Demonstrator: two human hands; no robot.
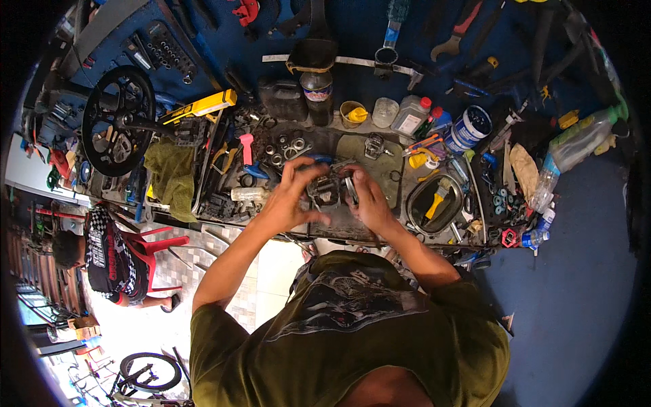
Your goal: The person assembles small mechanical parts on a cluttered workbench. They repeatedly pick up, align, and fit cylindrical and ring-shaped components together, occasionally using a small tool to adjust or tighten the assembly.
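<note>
A dark metal mechanical part (325,192) with an open frame sits low over the bench's near edge, between my two hands. My left hand (293,197) curves beside it, thumb and fingers apart, the fingertips slightly blurred; a gap shows between its palm and the part. On the other side my right hand (370,202) is closed, with a narrow silver metal piece (350,190) showing at its fingertips. Whether that piece belongs to the dark part I cannot make out. Just beyond lies a grey mat (385,178) bearing another metal assembly (374,145).
An oval tray (411,211) with a yellow-handled brush (437,203) lies right of my hands. Bottles, a white tub (468,129) and a black jug (283,100) line the back. A pink hammer (246,148) and rings lie left. A person sits on a red chair (159,245).
</note>
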